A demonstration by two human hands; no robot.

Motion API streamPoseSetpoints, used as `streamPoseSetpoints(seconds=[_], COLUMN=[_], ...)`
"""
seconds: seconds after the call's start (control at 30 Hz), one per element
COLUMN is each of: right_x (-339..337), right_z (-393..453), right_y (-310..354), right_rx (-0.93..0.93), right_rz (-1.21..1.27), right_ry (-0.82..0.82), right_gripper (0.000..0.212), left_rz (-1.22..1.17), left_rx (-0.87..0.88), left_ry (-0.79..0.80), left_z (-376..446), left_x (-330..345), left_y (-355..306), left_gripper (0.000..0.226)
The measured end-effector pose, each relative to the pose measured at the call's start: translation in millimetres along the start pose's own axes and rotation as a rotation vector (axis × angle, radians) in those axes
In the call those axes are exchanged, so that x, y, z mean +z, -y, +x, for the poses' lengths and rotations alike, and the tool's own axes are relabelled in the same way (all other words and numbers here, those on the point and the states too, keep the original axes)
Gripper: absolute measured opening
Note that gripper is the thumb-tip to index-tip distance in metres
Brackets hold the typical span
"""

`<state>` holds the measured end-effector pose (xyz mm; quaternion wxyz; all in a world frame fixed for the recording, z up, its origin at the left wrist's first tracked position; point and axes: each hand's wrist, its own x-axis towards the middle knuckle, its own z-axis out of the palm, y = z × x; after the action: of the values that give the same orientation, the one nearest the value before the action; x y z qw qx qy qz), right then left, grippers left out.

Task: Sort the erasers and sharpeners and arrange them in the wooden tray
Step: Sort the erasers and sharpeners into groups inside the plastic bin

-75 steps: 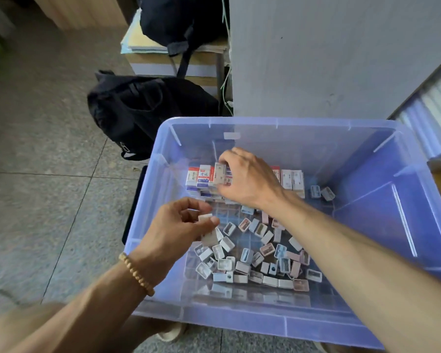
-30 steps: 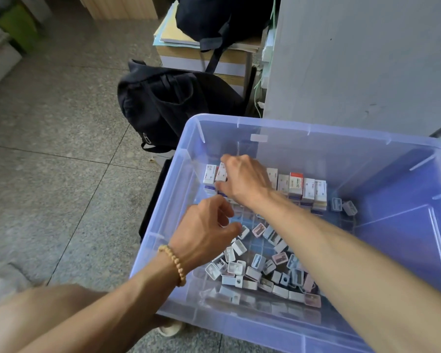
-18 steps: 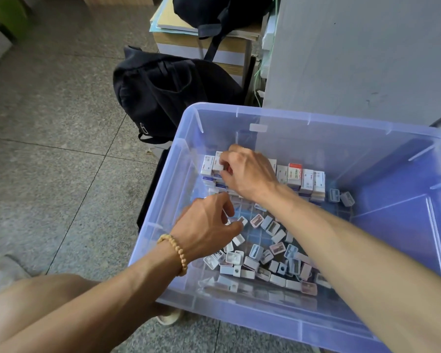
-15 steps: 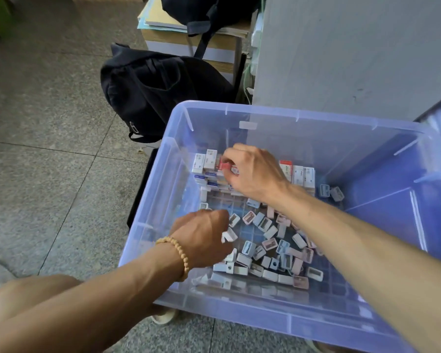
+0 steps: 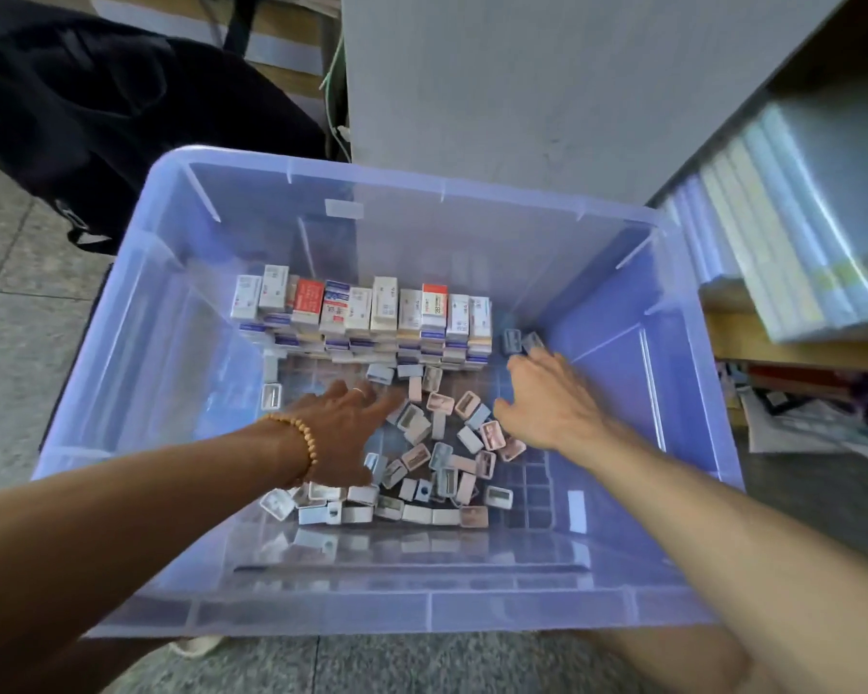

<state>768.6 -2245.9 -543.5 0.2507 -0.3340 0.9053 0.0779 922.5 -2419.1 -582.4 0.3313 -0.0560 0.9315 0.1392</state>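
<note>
Reaching into the bin (image 5: pixel 121 373), both hands are spreading their fingers, left (image 5: pixel 342 433) and right (image 5: pixel 547 408), over loose sharpeners (image 5: pixel 442 458), holding nothing; erasers (image 5: pixel 367 313) are standing behind.

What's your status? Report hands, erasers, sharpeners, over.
Left hand and right hand open, empty, over the loose sharpeners. Erasers stacked in a row at the far side of the blue bin. No obstruction.
</note>
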Motion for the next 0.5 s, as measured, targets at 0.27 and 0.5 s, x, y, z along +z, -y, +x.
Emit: streamPoseSetpoints(seconds=[0.27, 0.5], right_x=[9.5, 12.7], right_z=[32.9, 7.8], right_y=[-4.1, -0.1], right_rx=[-0.009, -0.072], right_rz=[-0.114, -0.192], right_ry=[-0.004, 0.217], right_gripper=[0.057, 0.052], left_rz=[0.102, 0.22], left_rx=[0.14, 0.107], left_ry=[-0.166, -0.206], left_z=[1.7, 21.6], left_x=[-0.6, -3.4], left_y=[-13.1, -20.5], left_gripper=[0.069, 0.079])
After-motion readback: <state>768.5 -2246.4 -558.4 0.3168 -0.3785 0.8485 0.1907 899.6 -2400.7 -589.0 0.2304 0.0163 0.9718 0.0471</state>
